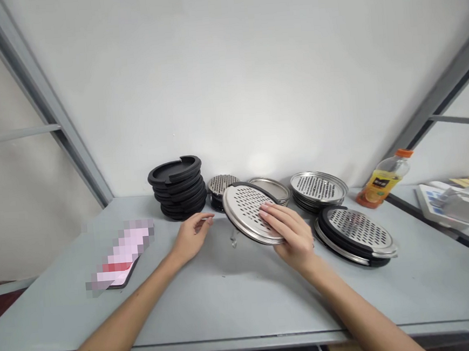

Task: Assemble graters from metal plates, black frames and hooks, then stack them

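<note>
My right hand (294,233) is closed on a round metal grater (247,209) with a black rim along its far side, raised above the table and tilted. Its fingers lie on the slotted metal face; the thumb is hidden beneath. To the left, my left hand (193,237) is apart from the grater, fingers loosely bent, and no object shows in it. Below the grater is a small clear piece (233,239), too small to name. Near my right wrist lies a stack of round graters with black rims (358,233).
Along the wall stand a stack of black rings (179,193), small round grater plates (223,184), plain metal discs (271,186) and larger grater plates (320,187). An orange-capped bottle (385,180) stands at right. A phone (121,257), partly blurred, lies on the grey table (213,318).
</note>
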Demonstrator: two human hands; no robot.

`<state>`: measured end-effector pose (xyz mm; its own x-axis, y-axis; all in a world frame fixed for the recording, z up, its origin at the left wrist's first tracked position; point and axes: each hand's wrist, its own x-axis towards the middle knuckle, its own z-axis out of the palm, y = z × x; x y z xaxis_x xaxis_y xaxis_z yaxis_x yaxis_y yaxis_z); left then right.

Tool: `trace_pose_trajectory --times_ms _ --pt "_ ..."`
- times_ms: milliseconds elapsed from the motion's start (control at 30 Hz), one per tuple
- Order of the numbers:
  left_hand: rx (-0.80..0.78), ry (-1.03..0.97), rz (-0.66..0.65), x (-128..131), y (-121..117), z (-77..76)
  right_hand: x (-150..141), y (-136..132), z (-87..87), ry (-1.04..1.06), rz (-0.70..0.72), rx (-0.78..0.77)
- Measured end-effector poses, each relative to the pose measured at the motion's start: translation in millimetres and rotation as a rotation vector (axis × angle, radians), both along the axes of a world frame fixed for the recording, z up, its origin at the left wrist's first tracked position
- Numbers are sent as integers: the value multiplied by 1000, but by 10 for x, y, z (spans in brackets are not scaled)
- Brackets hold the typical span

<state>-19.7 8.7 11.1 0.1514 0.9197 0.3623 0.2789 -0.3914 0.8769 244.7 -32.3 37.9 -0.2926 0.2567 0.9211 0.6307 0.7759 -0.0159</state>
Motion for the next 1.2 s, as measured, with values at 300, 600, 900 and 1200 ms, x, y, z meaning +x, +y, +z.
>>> trace_pose_trajectory --times_ms 300,600,900,1200 --pt "89 119 -26 45 -64 3 1342 -632 -86 -241 -405 -131" --pt "117 214 -20 51 -93 67 2052 -796 -117 -349 -621 -231" --pt "109 248 -16 45 -87 26 2018 -677 -154 -309 -686 -304" --pt "134 294 -17 61 -110 45 2113 -697 -178 -310 -606 -443"
